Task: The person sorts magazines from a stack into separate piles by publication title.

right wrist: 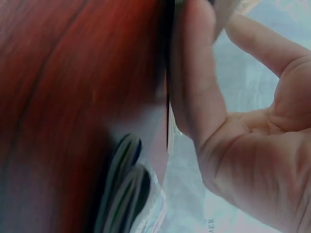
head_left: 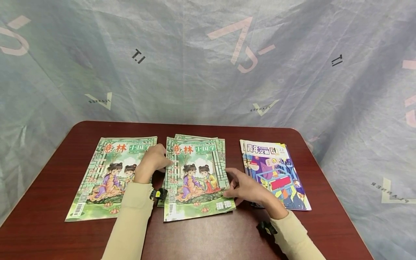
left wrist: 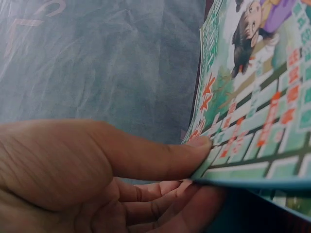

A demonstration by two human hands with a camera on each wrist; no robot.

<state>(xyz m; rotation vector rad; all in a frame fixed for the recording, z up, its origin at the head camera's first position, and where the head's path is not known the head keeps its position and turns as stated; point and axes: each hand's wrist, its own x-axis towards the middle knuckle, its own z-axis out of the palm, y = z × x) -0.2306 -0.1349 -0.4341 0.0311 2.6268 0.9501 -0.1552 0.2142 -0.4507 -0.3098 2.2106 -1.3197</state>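
Observation:
The upper green magazine (head_left: 195,177), its cover showing two drawn children, lies over other green magazines in the middle of the table. My left hand (head_left: 156,157) pinches its left edge; in the left wrist view the thumb (left wrist: 194,145) presses on the cover and the fingers are curled underneath. At its lower right edge my right hand (head_left: 247,186) holds the magazine, thumb over the cover and the other fingers at the side, partly hidden. The right wrist view shows those fingers (right wrist: 201,73) close to the tabletop, with little of the magazine visible.
Left of the middle pile lies another green magazine (head_left: 97,187) with the same cover, partly behind my left forearm. To the right is a small pile of purple magazines (head_left: 279,169). The dark red table (head_left: 198,242) ends before a grey cloth backdrop (head_left: 182,72).

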